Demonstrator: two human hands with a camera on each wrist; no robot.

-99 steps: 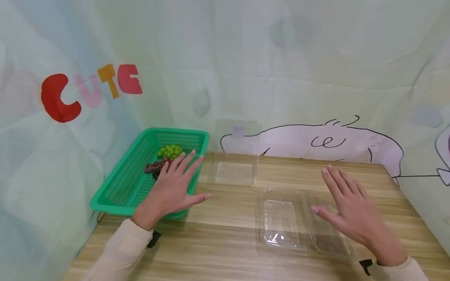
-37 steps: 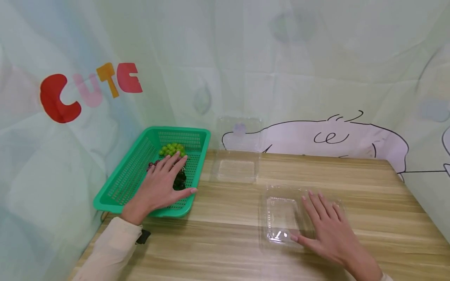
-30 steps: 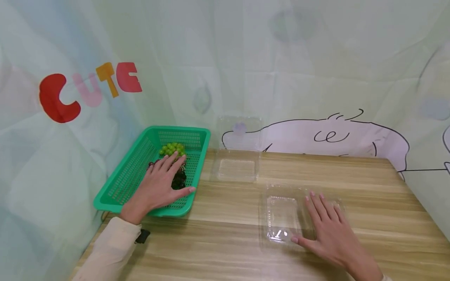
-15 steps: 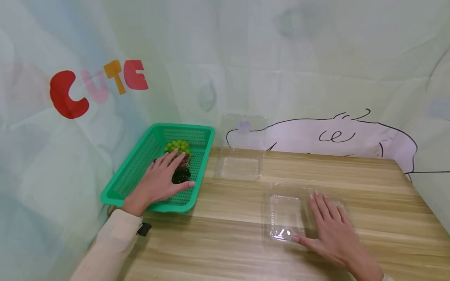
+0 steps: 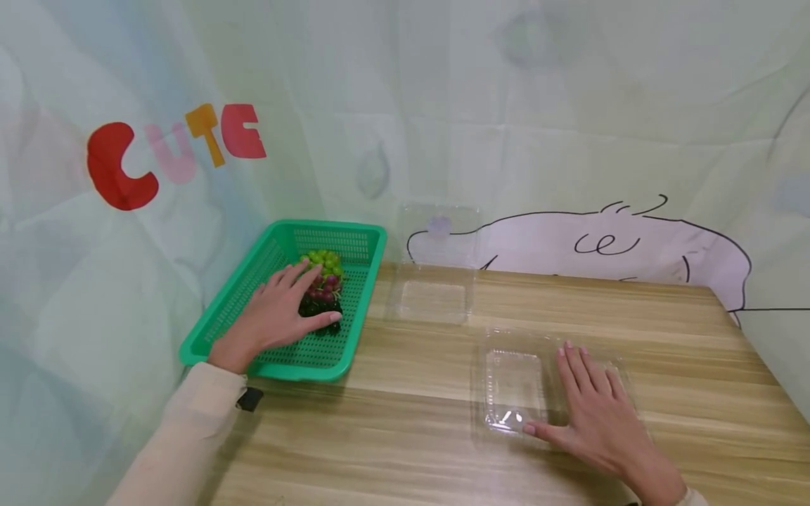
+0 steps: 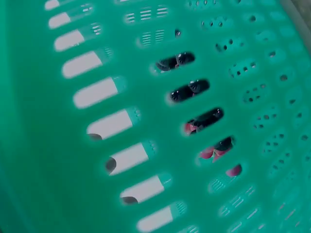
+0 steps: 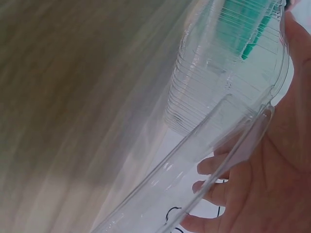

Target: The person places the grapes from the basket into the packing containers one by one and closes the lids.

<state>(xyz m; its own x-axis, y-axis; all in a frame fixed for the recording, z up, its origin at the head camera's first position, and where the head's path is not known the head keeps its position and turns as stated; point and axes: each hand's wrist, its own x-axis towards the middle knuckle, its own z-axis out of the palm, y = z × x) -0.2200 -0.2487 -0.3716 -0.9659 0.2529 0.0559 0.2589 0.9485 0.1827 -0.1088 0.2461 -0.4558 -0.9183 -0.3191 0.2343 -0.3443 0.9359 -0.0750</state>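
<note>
Grapes (image 5: 325, 288): 3 bunches, green, red and black, lie in the green basket (image 5: 297, 371), the black one nearest to the person.
Left hand (image 5: 268, 313): over the basket, fingers spread and released; I cannot tell if they touch the grapes.
Right hand (image 5: 598, 414): over the right half of the near clear box (image 5: 514, 383), fingers extended, grasping nothing.
Far clear box (image 5: 433, 301): stands open on the wooden table (image 5: 380, 436).
</note>
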